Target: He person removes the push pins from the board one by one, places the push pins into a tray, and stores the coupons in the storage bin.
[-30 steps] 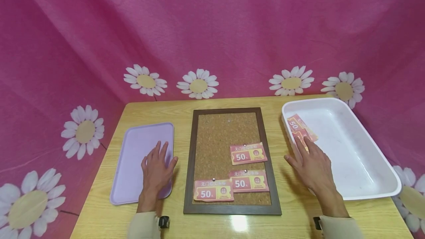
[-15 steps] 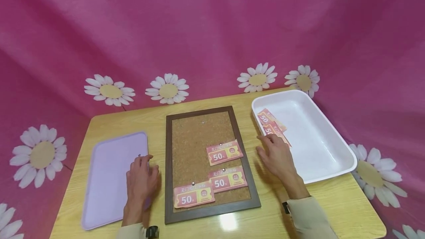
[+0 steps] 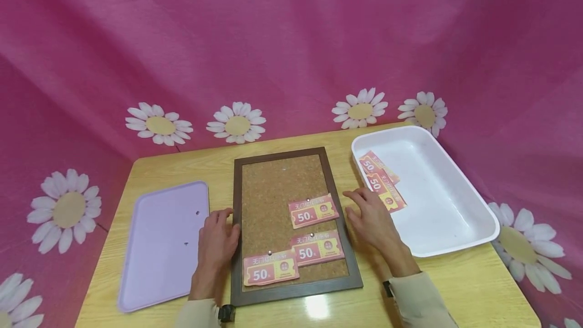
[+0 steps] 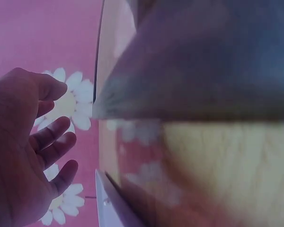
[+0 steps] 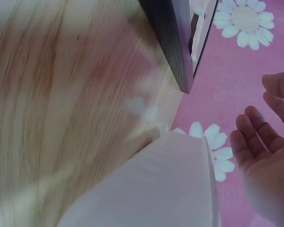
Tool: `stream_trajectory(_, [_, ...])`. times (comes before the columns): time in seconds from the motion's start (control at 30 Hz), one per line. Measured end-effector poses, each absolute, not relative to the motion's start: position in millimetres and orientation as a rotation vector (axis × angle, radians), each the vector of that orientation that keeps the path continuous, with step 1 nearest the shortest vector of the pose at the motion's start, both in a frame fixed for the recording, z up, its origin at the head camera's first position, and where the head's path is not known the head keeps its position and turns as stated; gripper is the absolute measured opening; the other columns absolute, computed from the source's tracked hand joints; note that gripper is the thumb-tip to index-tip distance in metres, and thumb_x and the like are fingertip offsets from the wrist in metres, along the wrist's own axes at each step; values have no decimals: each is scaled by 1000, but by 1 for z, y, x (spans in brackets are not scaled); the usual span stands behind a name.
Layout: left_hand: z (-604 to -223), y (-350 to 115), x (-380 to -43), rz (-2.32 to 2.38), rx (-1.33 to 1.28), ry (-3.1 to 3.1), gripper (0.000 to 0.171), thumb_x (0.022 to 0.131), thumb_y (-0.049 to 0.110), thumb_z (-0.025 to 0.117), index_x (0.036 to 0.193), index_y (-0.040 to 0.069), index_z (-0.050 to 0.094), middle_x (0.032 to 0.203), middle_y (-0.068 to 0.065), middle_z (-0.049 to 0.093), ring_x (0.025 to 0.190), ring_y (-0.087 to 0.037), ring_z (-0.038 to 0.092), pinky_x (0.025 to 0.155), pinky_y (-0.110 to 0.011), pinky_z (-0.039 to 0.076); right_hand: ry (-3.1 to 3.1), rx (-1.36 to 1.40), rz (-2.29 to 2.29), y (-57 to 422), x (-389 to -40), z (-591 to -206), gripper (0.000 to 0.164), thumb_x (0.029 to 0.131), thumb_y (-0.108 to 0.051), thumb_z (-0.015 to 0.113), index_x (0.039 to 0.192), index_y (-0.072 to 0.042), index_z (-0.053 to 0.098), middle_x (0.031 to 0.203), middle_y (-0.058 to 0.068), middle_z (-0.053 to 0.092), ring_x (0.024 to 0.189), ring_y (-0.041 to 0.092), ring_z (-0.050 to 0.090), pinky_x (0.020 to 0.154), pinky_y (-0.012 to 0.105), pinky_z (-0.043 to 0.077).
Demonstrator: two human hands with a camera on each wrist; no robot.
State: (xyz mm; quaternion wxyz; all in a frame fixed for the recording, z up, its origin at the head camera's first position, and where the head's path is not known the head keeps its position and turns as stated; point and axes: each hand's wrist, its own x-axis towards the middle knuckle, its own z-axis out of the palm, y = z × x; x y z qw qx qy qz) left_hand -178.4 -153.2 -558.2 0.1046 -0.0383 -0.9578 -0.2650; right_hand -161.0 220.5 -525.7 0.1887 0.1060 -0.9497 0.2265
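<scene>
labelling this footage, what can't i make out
Head: fine print on the front-left ticket, too small.
Head: part of the far ticket in white tub, under nearer ticket.
Left wrist: details of dark shape, blurred.
Right wrist: part of right hand, cut off at right edge.

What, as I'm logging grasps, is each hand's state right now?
Left hand: open, holding nothing, by the left side of the corkboard.
Right hand: open, holding nothing, near the white bin.
</scene>
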Motion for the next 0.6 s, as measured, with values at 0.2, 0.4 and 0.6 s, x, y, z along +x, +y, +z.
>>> stream_trajectory(0.2, [-558,-136,-184,-821,-91,-2869,38,86,19,66,122,11,61,117,-13,60,109,-33,56,90,-51,42,-2727,280,694,209,-161,-530,37,84,-16,70,120,-11,65,113,10,59,103,27,56,90,45,46])
stream_trajectory(0.4, [-559,-120,-188,-811,-170,-2835,37,85,17,65,121,12,61,117,-13,61,106,-32,57,86,-49,44,-2799,211,678,201,-163,-537,39,85,-22,71,122,-13,65,116,11,58,105,27,55,91,46,46])
stream_trajectory(0.6, [-558,-110,-191,-799,-223,-2814,35,84,17,66,119,14,62,114,-12,62,105,-32,58,82,-49,45,-2817,202,740,198,-166,-546,39,84,-20,72,122,-13,64,115,11,58,104,28,56,90,46,46])
